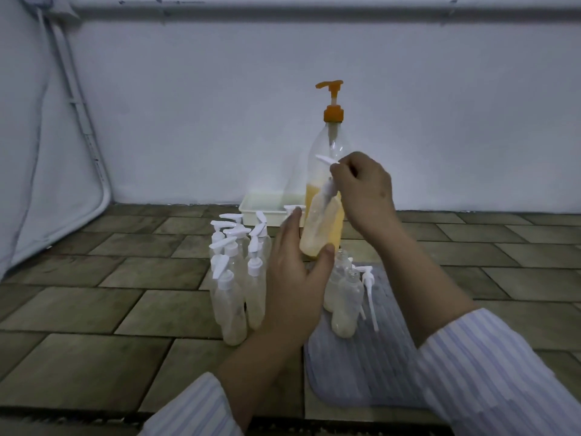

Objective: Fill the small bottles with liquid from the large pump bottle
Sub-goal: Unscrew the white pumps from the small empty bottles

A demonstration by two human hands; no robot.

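The large pump bottle (325,171), orange-capped, stands far centre by the wall, yellow liquid only in its lower part. Raised in front of it, a small bottle (320,226) looks full of pale yellow liquid. The left hand (294,289) grips its base between thumb and fingers; the right hand (364,190) pinches its white pump top (327,160). 2 uncapped small bottles (344,297) stand on a grey mat (371,369).
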